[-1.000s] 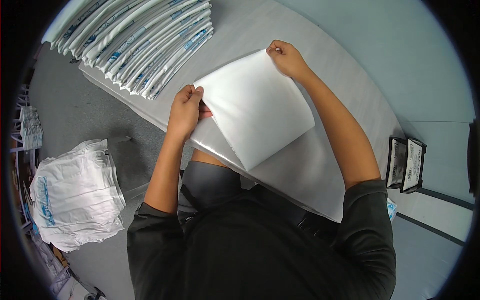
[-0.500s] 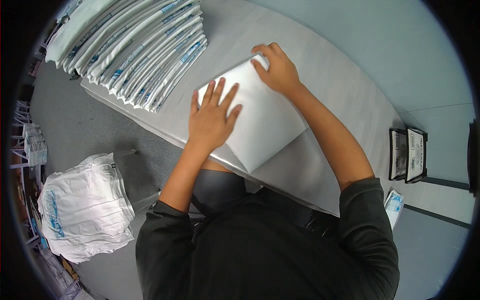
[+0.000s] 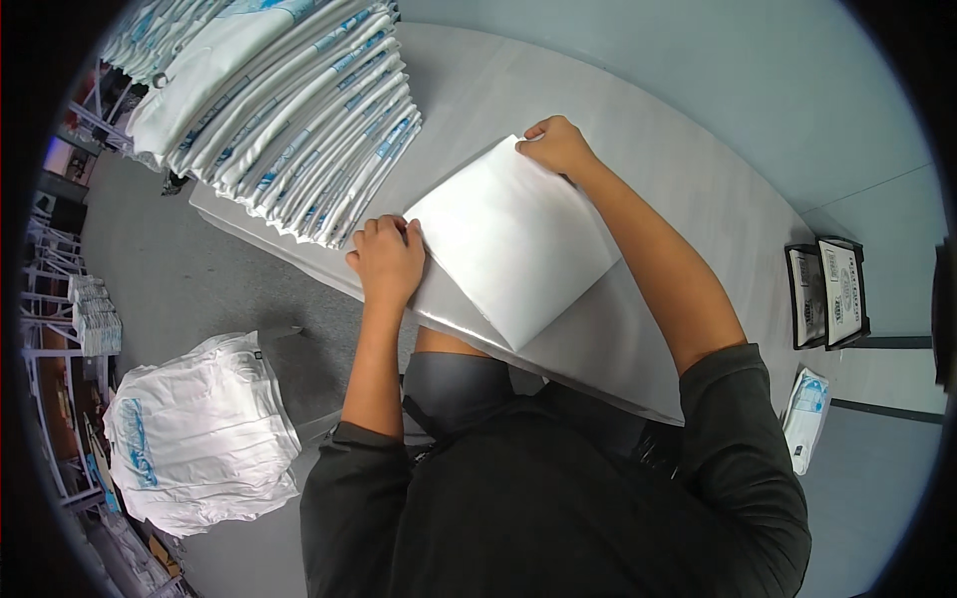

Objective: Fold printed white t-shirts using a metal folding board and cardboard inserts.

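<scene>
One flat, glossy white square packet, smooth like a plastic sleeve around a folded garment, lies on the grey table directly in front of me, turned so its corners point toward and away from me, its near corner reaching the table's front edge. My left hand grips its left corner with the fingers curled together over the edge; whether the thumb is tucked underneath I cannot tell. My right hand holds the far corner, fingers bunched into a loose fist that pinches the packet's edge. Both of my forearms come up from my dark long-sleeved top. Just beyond my left hand, near but not touching the packet, a fanned stack of folded white garments with blue print slants across the table's left end. Lower left, off the table, a heap of white plastic bags sits on something I cannot make out. To my right stand two dark-framed signs. My sense is that the slick surface could slip from such small corner grips, letting the packet slide off the front edge.
</scene>
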